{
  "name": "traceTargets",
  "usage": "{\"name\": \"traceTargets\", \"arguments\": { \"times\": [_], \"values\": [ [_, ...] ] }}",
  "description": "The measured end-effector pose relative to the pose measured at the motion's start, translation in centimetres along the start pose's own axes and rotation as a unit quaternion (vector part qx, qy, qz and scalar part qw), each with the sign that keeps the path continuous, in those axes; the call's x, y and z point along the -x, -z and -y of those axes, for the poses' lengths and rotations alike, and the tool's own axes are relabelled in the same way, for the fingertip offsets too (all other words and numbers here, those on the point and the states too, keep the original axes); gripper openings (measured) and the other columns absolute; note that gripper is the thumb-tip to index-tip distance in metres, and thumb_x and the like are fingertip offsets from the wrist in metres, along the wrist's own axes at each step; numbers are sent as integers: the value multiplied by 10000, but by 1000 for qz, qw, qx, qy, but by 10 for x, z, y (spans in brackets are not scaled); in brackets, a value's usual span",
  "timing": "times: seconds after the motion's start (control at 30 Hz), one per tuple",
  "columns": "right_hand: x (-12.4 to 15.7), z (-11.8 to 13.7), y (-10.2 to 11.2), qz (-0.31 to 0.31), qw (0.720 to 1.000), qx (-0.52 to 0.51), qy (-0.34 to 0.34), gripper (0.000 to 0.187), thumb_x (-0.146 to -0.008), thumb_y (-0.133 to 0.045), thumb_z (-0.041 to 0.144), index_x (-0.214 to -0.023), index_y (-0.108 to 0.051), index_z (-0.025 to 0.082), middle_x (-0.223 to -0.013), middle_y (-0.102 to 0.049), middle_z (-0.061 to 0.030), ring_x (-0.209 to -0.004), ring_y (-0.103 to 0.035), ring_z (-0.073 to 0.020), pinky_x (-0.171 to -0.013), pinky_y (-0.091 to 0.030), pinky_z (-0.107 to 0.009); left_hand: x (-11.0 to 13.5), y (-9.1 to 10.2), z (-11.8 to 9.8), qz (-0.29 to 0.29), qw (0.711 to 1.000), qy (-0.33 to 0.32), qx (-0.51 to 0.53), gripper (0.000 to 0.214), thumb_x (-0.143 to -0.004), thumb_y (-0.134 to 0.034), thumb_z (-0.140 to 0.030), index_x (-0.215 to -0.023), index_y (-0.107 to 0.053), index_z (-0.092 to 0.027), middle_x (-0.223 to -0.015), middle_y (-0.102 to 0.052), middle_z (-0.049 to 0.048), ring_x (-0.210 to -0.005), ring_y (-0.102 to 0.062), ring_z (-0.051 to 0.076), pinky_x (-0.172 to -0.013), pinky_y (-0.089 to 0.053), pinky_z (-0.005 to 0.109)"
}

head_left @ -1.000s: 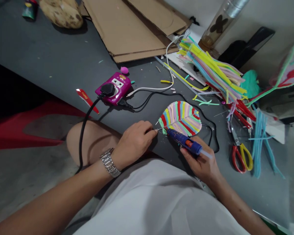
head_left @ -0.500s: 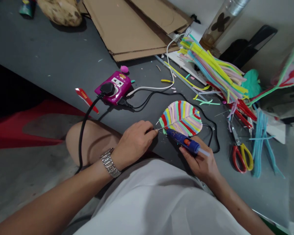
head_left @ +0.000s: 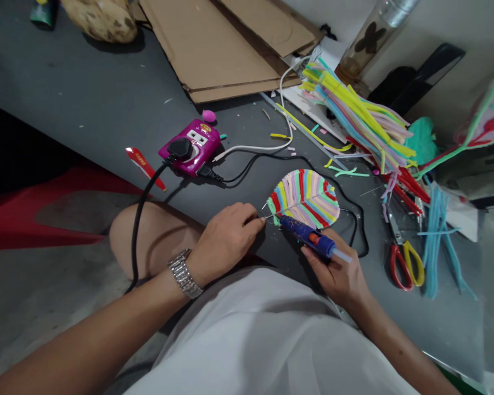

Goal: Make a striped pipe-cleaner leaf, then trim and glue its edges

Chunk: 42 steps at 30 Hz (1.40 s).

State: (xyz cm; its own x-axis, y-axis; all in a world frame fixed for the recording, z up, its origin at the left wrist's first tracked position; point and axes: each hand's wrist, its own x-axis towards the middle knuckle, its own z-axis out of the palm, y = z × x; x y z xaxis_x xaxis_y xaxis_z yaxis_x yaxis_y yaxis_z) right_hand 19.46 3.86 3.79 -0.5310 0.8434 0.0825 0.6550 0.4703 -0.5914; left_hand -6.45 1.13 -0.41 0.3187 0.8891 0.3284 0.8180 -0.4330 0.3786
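A leaf shape [head_left: 307, 197] made of striped pipe cleaners in several colours lies on the dark grey table [head_left: 107, 104]. My left hand [head_left: 226, 238], with a metal watch on its wrist, pinches the thin wire stem at the leaf's lower left tip. My right hand [head_left: 337, 271] grips a blue glue gun [head_left: 308, 237] whose nozzle points at the same tip of the leaf. A clear glue stick pokes out of the gun's back end.
A magenta power strip [head_left: 191, 147] with black and white cords sits left of the leaf. Red and yellow scissors [head_left: 403, 258] lie to the right beside blue pipe cleaners [head_left: 436, 236]. A bundle of coloured pipe cleaners [head_left: 354, 118] and cardboard sheets [head_left: 222, 44] lie further back.
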Motion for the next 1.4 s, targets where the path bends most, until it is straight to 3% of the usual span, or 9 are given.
{"name": "traceTargets", "arguments": {
  "times": [1.4],
  "values": [
    [3, -3, 5, -2, 999, -4, -40, 164, -998, -585, 347, -964, -643, 197, -899, -651, -61, -795, -651, -194, -741, -516, -325, 3, -4, 1, -8, 1000, -4, 8, 153, -1012, -513, -152, -1004, -665, -139, -907, -616, 75, -805, -493, 195, -697, -441, 320]
  ]
}}
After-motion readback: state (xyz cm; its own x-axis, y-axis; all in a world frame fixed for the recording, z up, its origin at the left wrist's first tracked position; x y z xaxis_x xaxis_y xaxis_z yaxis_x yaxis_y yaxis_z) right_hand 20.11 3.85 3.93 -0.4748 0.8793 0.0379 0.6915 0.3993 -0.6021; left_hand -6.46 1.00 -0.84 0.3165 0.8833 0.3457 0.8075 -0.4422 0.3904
